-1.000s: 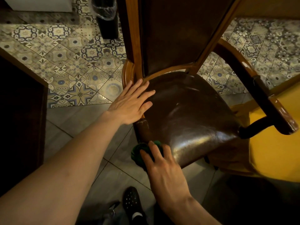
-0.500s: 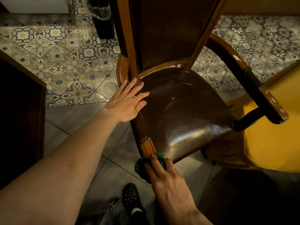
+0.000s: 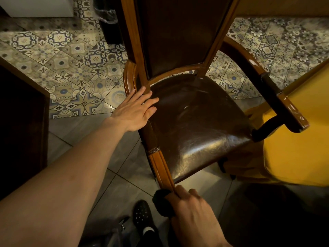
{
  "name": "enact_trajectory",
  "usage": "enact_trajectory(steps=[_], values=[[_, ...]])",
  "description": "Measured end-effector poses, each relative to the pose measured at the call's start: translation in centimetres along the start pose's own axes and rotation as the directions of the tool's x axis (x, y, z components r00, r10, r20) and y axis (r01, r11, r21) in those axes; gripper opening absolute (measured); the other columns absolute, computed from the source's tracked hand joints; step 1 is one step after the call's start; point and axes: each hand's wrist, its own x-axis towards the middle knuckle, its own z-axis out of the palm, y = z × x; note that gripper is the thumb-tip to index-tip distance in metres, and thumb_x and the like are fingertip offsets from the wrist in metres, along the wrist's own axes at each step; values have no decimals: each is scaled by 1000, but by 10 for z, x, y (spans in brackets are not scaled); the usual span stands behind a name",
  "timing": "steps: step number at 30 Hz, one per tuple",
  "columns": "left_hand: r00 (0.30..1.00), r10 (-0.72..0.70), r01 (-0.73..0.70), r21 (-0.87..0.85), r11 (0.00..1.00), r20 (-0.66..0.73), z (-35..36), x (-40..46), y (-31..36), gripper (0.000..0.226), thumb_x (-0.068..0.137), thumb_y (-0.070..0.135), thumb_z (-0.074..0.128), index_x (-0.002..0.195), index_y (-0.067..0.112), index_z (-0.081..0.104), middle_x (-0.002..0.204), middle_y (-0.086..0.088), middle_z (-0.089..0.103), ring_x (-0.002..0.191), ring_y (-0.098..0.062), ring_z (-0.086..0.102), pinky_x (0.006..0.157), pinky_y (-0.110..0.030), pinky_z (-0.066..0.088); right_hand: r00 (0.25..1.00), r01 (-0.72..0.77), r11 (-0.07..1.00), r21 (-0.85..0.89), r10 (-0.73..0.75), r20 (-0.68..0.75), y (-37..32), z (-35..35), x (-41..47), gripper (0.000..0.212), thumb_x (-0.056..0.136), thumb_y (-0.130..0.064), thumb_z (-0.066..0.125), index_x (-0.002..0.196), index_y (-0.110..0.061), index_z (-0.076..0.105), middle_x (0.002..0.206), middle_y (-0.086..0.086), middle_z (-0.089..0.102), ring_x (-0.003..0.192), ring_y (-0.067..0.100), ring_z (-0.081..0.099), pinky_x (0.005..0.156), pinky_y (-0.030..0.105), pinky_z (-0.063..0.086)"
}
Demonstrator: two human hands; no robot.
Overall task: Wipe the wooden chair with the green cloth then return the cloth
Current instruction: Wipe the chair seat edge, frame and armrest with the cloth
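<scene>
The wooden chair [image 3: 161, 164] has a glossy orange-brown frame, a dark leather seat and back, and a curved right armrest. My left hand [image 3: 135, 109] lies flat with fingers spread on the seat's rear left edge. My right hand [image 3: 192, 209] is closed around the cloth [image 3: 161, 204], which looks dark in shadow, and presses it against the near end of the left seat rail. Most of the cloth is hidden under my fingers.
A yellow-draped table [image 3: 299, 154] stands right of the chair, under the armrest. Dark wooden furniture [image 3: 21, 122] lines the left. A black bin [image 3: 110, 22] sits on the patterned tiles behind the chair. My black shoe [image 3: 142, 213] is on the grey floor below.
My right hand has slid the cloth along the left seat rail toward me, down to its front corner. My left hand has stayed on the seat's rear left edge.
</scene>
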Motion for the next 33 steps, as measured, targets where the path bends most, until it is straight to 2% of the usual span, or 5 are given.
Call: enact_trajectory(steps=[7, 13, 19, 27, 33], values=[[999, -44, 48, -189, 981, 24, -11, -2, 1, 55, 105, 45, 18, 157, 29, 19, 166, -1, 15, 152, -11, -4, 122, -34, -5, 937, -67, 907, 417, 201, -287, 4, -65, 20, 43, 84, -30, 65, 115, -48, 41, 76, -9, 67, 55, 7, 64, 48, 23, 54], [992, -121, 126, -291, 948, 36, -15, -1, 0, 51, 105, 46, 21, 156, 37, 20, 166, 3, 13, 150, -8, -1, 108, -24, -4, 907, -22, 961, 276, 136, -398, -15, -48, 85, 42, 94, -26, 54, 134, -39, 50, 112, 1, 51, 95, 27, 58, 78, 42, 55], [994, -105, 111, -296, 949, 38, -12, -1, -3, 51, 105, 45, 20, 156, 35, 21, 166, 5, 13, 151, -11, -1, 115, -29, -1, 958, 71, 992, -106, -97, -268, -15, -5, 98, 80, 93, -34, 61, 158, -30, 13, 157, 11, 24, 123, 35, 36, 93, 49, 51], [982, -151, 181, -318, 931, 117, -18, -1, -8, 53, 103, 53, 19, 155, 43, 17, 167, 8, 7, 153, -19, 2, 122, -47, 11, 986, 127, 989, -82, -135, -102, -6, -2, 56, 62, 91, -34, 35, 152, -30, 34, 142, 6, 39, 113, 30, 42, 78, 42, 55], [987, -113, 144, -300, 943, 118, -19, -1, -13, 55, 103, 53, 18, 156, 39, 19, 167, 10, 9, 152, -14, 1, 123, -45, 10, 993, 118, 991, -60, -116, 22, 1, -8, 27, 47, 96, -32, 61, 141, -41, 49, 148, -1, 39, 124, 27, 46, 90, 39, 55]])
